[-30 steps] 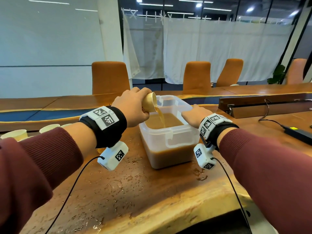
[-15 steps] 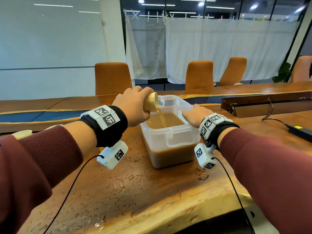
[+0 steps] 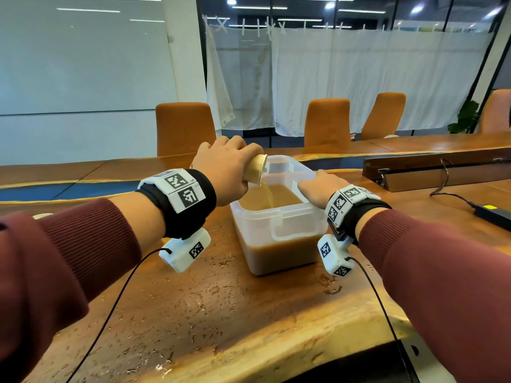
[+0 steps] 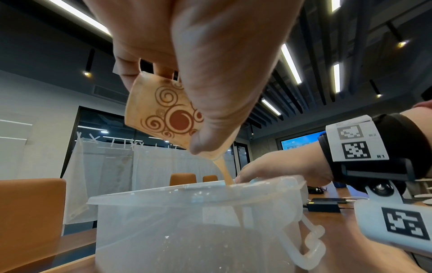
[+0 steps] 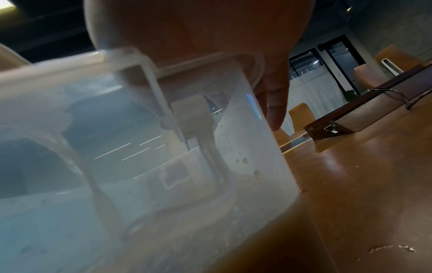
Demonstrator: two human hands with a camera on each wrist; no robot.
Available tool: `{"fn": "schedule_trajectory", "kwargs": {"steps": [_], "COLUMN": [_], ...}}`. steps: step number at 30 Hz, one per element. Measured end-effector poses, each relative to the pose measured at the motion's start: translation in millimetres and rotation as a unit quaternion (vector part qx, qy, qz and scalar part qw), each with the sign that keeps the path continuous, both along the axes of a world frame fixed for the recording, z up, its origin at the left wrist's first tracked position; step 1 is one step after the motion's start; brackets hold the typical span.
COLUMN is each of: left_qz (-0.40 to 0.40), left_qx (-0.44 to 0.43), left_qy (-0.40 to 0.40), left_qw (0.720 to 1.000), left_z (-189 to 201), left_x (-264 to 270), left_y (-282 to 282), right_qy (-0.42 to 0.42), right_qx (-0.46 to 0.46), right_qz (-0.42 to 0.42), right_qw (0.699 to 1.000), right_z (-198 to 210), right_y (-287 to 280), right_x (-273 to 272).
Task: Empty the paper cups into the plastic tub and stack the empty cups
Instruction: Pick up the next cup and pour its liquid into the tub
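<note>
While the left hand (image 3: pixel 225 168) grasps a paper cup (image 3: pixel 255 170) tipped on its side over the plastic tub (image 3: pixel 279 230), a thin brown stream (image 3: pixel 268 194) falls from the cup's rim into the liquid that already fills the tub's lower part. In the left wrist view the thumb (image 4: pixel 224 92) and fingers wrap the cup's wall, which bears a red-brown swirl pattern (image 4: pixel 174 115). The right hand (image 3: pixel 316 187) rests on the tub's right rim; from the right wrist view its fingers (image 5: pixel 275 103) seem to reach down over the outer wall, though the blur makes it hard to say whether they clasp the rim or only lie on it. The tub stands on the wooden table (image 3: pixel 221 313), a little back from the near edge, between the two wrists, with water drops scattered on the wood around it. A black power brick (image 3: pixel 492 212) with its cable lies towards the table's right edge. Orange chairs (image 3: pixel 184 128) stand beyond the far edge.
</note>
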State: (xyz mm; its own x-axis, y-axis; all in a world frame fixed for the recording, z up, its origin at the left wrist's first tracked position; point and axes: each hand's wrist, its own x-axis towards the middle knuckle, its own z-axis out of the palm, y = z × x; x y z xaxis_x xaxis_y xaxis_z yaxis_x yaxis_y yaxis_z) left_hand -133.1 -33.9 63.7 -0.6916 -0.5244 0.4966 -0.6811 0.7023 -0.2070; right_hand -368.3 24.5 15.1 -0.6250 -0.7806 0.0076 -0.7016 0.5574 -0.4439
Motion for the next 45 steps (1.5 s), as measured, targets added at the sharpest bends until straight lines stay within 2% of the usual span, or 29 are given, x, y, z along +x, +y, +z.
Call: {"fn": "schedule_trajectory", "kwargs": {"steps": [6, 12, 15, 17, 19, 22, 25, 27, 29, 33, 34, 36, 38, 39, 42, 45], "left_qz": [-0.005, -0.013, 0.002, 0.021, 0.027, 0.011, -0.002, 0.002, 0.009, 0.0, -0.001, 0.004, -0.001, -0.006, -0.009, -0.003], "left_qx": [-0.064, -0.148, -0.077, 0.024, 0.119, 0.219, 0.295, 0.332, 0.369, 0.43, 0.442, 0.473, 0.512, 0.522, 0.512, 0.527], "left_qy": [-0.059, -0.137, -0.101, -0.028, 0.064, 0.197, 0.329, 0.412, 0.474, 0.528, 0.537, 0.548, 0.551, 0.544, 0.506, 0.488], "left_qw": [0.996, 0.979, 0.992, 0.999, 0.99, 0.956, 0.897, 0.849, 0.799, 0.732, 0.719, 0.69, 0.659, 0.657, 0.694, 0.696], "left_z": [-5.9, -12.6, -19.2, -24.9, -31.9, -43.8, -56.5, -64.4, -77.4, -110.5, -118.9, -135.3, -149.2, -156.0, -177.0, -199.9], "left_x": [-7.4, -10.8, -7.1, -0.2, 9.3, 25.2, 41.2, 52.5, 64.9, 79.5, 82.3, 90.4, 99.1, 103.0, 113.7, 122.1], "left_y": [2.8, 1.6, -0.8, -1.1, -1.6, -0.4, 10.8, 25.5, 43.9, 87.6, 98.1, 122.7, 149.3, 162.3, 197.7, 226.9], "right_qy": [0.004, -0.001, -0.002, -0.004, -0.007, -0.042, -0.097, -0.161, -0.215, -0.134, -0.142, -0.248, -0.392, -0.438, -0.522, -0.557], "right_qx": [-0.004, -0.008, -0.004, -0.011, -0.041, -0.096, -0.141, -0.212, -0.3, -0.411, -0.438, -0.462, -0.41, -0.37, -0.279, -0.229], "right_qz": [-0.001, 0.0, 0.002, 0.0, -0.004, -0.031, -0.047, -0.074, -0.106, -0.14, -0.13, -0.096, -0.063, -0.04, 0.007, 0.019], "right_qw": [1.0, 1.0, 1.0, 1.0, 0.999, 0.994, 0.984, 0.961, 0.923, 0.891, 0.878, 0.846, 0.821, 0.818, 0.806, 0.798], "right_z": [-1.2, -1.4, 0.8, 0.5, -2.0, -6.2, -6.7, -7.1, -13.7, -41.4, -51.4, -72.2, -87.7, -93.7, -111.7, -130.9], "right_y": [-0.2, 1.4, 2.3, 1.5, 1.7, 5.4, 13.9, 20.5, 32.4, 77.1, 87.6, 107.8, 129.1, 139.0, 170.3, 202.4], "right_x": [-1.3, -1.5, 0.3, 1.6, 1.7, 1.1, 3.8, 9.5, 25.2, 87.4, 102.7, 129.8, 153.3, 164.0, 193.0, 215.6]}}
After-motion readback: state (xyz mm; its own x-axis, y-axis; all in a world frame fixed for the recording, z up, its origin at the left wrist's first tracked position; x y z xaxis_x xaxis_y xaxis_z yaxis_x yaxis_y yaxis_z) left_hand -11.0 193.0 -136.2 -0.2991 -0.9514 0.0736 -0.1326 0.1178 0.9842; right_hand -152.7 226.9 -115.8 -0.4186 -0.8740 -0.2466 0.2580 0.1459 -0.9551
